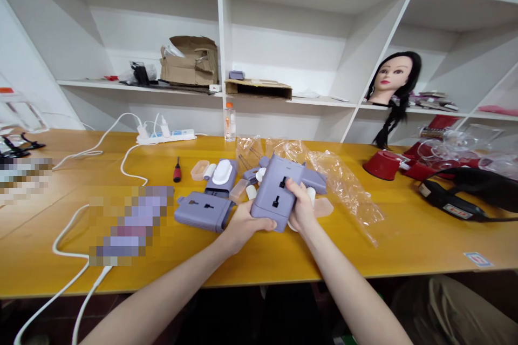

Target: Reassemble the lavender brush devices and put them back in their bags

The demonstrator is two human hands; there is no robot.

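A purple plastic housing (279,185) with two dark keyhole slots is held up off the table, tilted, between both hands. My left hand (246,224) grips its lower left corner, the thumb across the bottom edge. On the opposite side my right hand (302,205) is closed on it, with the index finger by the upper slot. A similar purple housing (204,211) lies just left of my left hand. Behind that one sits a purple part with a white oval pad (222,172). Other purple, white and translucent pink pieces (239,191) are partly hidden behind the held housing.
A red-handled screwdriver (177,171) lies at left, near a pixelated object with a white cable (131,223). Behind are a power strip (165,136) and an orange-capped bottle (230,122). Clear plastic bags (348,185) spread rightward, toward black headgear (457,194) and red cups (381,165).
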